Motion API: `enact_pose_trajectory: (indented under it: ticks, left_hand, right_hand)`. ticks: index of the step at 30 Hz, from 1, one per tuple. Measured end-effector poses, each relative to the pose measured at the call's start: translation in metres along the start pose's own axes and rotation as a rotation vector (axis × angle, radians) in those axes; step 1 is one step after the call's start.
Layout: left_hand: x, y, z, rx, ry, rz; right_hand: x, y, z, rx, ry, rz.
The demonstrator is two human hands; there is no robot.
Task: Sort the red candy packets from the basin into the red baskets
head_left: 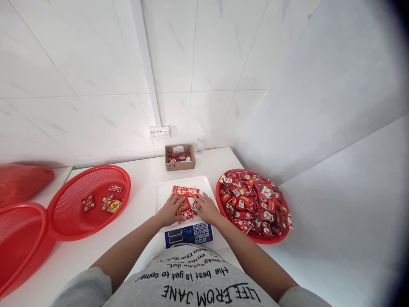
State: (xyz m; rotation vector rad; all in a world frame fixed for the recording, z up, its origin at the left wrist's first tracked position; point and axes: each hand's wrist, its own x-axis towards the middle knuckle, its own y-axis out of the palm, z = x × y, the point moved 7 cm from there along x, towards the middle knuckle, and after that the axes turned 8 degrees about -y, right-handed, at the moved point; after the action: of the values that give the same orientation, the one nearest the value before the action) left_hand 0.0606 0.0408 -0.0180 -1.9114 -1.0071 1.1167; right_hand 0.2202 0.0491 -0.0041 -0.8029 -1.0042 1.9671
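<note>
Several red snack packets (183,205) lie together on the white tray (159,187) of a digital scale. A longer red packet with yellow print (186,190) lies across the tray behind them. My left hand (171,209) rests at the left side of the pile, fingers spread and touching the packets. On the other side is my right hand (206,207), its fingers stretched out against the packets, near a small dark red packet (195,207). Below the tray, the scale's blue keypad panel (188,234) faces me.
A red basket heaped with packets (255,204) stands at right. To the left, a red basket (92,170) holds a few packets, beside another red basket (25,209) and a red bag (25,181). Behind the scale are a cardboard box (180,165) of packets and a clear plastic container (200,145).
</note>
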Motion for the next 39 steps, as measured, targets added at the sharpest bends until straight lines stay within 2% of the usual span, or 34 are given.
enact_pose_trajectory:
  ticks: [4, 8, 11, 15, 22, 28, 32, 36, 39]
  left_hand:
    - [0.004, -0.002, -0.003, 0.008, 0.02, -0.002]
    - [0.007, -0.008, -0.007, 0.017, -0.012, -0.02]
    - [0.007, -0.009, -0.01, 0.023, -0.053, -0.047]
    - [0.002, -0.006, -0.013, 0.047, -0.11, -0.089]
    - [-0.013, -0.011, -0.022, 0.1, -0.128, -0.053]
    - [-0.011, -0.014, -0.012, 0.1, -0.099, -0.073]
    - [-0.007, -0.009, -0.009, 0.109, -0.063, -0.04]
    - [-0.009, -0.011, -0.014, 0.16, -0.077, -0.086]
    - [-0.011, -0.011, -0.018, 0.183, -0.103, -0.123]
  right_hand:
    - [-0.002, -0.002, -0.001, 0.012, -0.011, 0.012]
    - [-0.008, -0.004, 0.004, 0.016, -0.018, -0.069]
    - [-0.015, 0.002, 0.018, 0.011, -0.105, -0.115]
    - [-0.017, 0.014, 0.024, -0.025, -0.175, -0.088]
    - [-0.009, -0.002, -0.008, -0.038, -0.013, -0.203]
    - [-0.013, 0.0, -0.017, 0.112, 0.113, -0.237]
    - [-0.006, -0.002, -0.009, 0.183, 0.024, -0.252]
    - [0.006, -0.004, 0.002, 0.221, -0.109, -0.217]
    - [0.007, -0.006, 0.006, 0.177, -0.165, -0.248]
